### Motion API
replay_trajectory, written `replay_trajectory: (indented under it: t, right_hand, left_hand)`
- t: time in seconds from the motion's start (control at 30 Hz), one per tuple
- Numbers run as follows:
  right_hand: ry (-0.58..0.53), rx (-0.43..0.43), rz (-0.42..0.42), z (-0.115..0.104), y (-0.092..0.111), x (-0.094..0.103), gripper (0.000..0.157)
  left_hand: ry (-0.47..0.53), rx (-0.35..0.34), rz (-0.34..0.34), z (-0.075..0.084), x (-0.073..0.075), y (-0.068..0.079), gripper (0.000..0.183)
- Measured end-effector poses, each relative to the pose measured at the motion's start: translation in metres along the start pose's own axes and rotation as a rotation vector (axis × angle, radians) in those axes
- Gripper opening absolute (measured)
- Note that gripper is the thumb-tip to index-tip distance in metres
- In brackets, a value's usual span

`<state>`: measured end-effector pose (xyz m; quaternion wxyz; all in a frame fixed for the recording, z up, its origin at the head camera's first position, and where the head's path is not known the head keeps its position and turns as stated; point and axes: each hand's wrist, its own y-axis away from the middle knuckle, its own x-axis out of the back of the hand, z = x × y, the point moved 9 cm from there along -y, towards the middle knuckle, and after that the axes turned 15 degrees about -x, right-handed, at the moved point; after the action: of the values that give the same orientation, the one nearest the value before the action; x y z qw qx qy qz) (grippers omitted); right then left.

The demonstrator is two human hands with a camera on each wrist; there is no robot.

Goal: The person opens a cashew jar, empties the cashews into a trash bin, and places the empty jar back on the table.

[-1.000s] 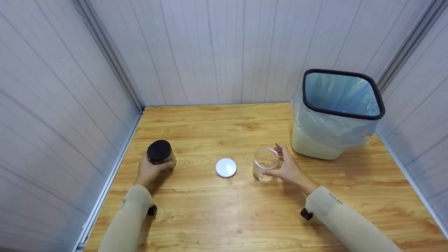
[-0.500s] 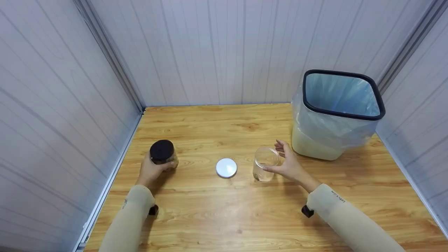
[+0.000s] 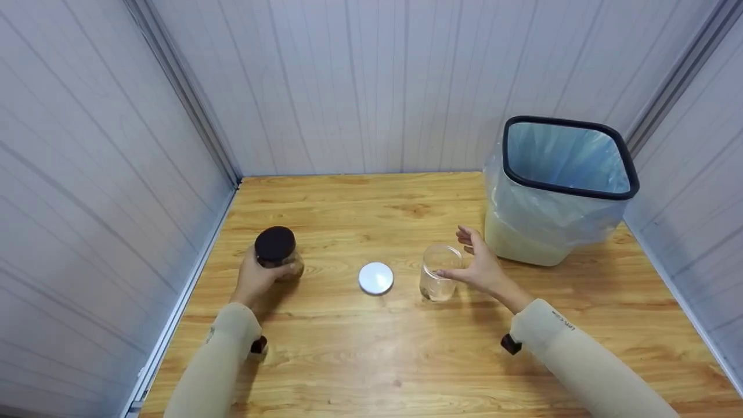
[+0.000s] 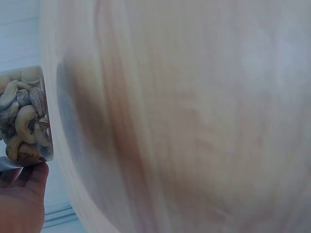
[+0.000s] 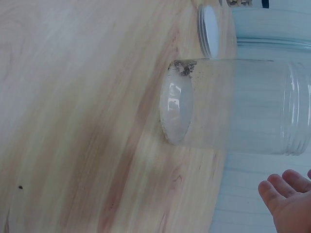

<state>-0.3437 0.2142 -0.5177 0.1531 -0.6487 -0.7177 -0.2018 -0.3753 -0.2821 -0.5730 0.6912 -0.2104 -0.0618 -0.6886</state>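
Note:
On the left, my left hand (image 3: pixel 255 278) grips a clear jar (image 3: pixel 293 268) with a black lid (image 3: pixel 275 243). The left wrist view shows pale, curved nuts that look like cashews (image 4: pixel 25 124) through its side. That jar appears to be held above the table. To the right stands a lidless clear jar (image 3: pixel 436 284), upright, with a dark speckled patch at its base (image 5: pixel 183 68). My right hand (image 3: pixel 484 270) is beside it with spread fingers; the fingers (image 5: pixel 274 194) are apart from its wall in the right wrist view.
A round white lid (image 3: pixel 375 278) lies on the wooden table (image 3: pixel 348 348) between the two jars. A lined bin (image 3: pixel 525 232) with a black rim stands at the back right. Pale panel walls (image 3: pixel 371 87) enclose the table's back and sides.
My left hand has carried the nut jar slightly right and away from me. My right hand has loosened from the lidless jar, its fingers spreading; that jar has stayed put.

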Motion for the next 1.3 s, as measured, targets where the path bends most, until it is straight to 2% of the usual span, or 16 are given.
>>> replay_trajectory:
  t: [0.53,0.73,1.07,1.3]
  right_hand:
    - [-0.012,0.026,-0.015,-0.019,-0.003,0.009,0.106]
    - [-0.011,0.033,-0.001,-0.025,-0.003,0.014,0.103]
    - [-0.001,0.051,0.003,-0.033,-0.004,0.017,0.1]
    - [0.025,0.048,0.0,-0.038,-0.005,0.017,0.1]
  left_hand:
    - [0.001,-0.057,-0.006,0.035,-0.021,-0.01,0.096]
    - [-0.004,-0.049,-0.023,0.044,-0.029,-0.008,0.098]
    - [0.03,-0.106,-0.037,0.061,-0.044,-0.009,0.091]
    - [0.049,-0.109,-0.056,0.069,-0.053,-0.01,0.093]
